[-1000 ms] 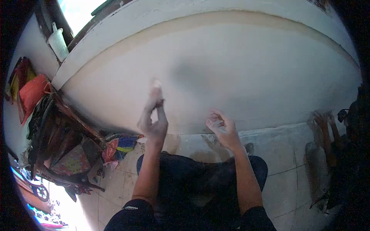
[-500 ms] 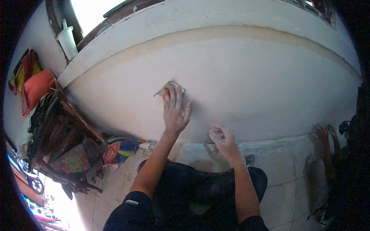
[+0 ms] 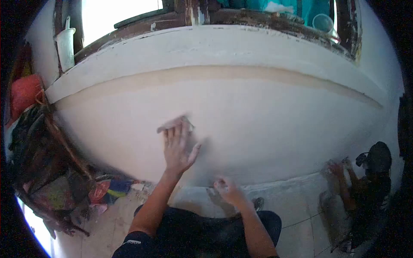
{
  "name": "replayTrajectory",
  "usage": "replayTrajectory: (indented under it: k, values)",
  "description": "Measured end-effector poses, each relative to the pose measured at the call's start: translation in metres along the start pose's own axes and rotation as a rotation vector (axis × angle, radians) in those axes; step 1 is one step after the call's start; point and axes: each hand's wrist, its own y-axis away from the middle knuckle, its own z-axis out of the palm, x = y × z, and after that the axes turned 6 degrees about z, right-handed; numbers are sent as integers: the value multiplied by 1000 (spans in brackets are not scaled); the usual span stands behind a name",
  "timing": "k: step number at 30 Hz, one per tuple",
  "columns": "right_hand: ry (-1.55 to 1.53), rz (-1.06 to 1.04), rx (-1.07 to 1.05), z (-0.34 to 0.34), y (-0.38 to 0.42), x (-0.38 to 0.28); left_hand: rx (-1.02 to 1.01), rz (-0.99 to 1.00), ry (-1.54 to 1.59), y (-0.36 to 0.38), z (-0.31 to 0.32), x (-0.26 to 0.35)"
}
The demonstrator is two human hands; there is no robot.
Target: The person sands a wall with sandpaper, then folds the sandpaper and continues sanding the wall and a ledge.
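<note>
Against the white wall (image 3: 258, 124), my left hand (image 3: 177, 148) presses a thin, light sheet (image 3: 174, 124) flat with its fingertips. Its fingers are stretched out and the thumb stands apart; the sheet's upper edge is slightly blurred. Lower down and to the right, my right hand (image 3: 226, 189) is near the foot of the wall with its fingers curled. Motion blur softens it, and I make out nothing in it.
At the right a co-worker (image 3: 378, 172) in dark clothes and a cap crouches with hands at the wall. A white container (image 3: 66, 49) stands by the window, a clear cup (image 3: 322, 23) on the sill. Cloths and a red bundle (image 3: 26, 94) lie left.
The view has tilted up, showing more of the window and sill. Both hands and the sheet appear lower and further left in the picture. My left hand still holds the sheet to the wall.
</note>
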Motion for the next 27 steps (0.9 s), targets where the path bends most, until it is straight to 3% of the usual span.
replayTrajectory:
  k: [1, 3, 5, 7, 9, 12, 13, 15, 19, 21, 23, 25, 27]
  values:
    - [78, -33, 14, 7, -2, 13, 21, -1, 19, -18, -6, -4]
    - [169, -40, 16, 15, -6, 30, 285, -71, -54, -60, -33, -10]
    - [116, 54, -214, 20, -12, 40, 299, -80, -29, -66, -31, -8]
    - [254, 88, -273, 41, -24, 83, 337, -82, -14, -56, -22, -6]
    - [389, 113, -323, 44, -31, 80, -39, -113, 80, -5, 4, 4]
    - [372, 158, -366, 42, -19, 36, -2, -124, 123, 20, 15, 15]
    - [320, 162, -431, 44, -20, 39, 5, -137, 139, 15, 18, 9]
    - [265, 172, -498, 52, -23, 56, 264, -194, 108, -33, -27, -7]
    - [284, 125, -513, 58, -22, 81, 301, -199, 42, -26, -3, -14]
    - [244, 94, -562, 66, -31, 104, 100, -131, 133, 19, 30, 9]
    - [231, 105, -543, 90, -48, 181, 8, -149, 190, 31, 36, 20]
    - [262, 88, -522, 77, -30, 121, -74, -170, 256, 23, 29, 16]
    - [280, 80, -498, 74, -21, 95, 214, -294, 113, -11, 1, -15]
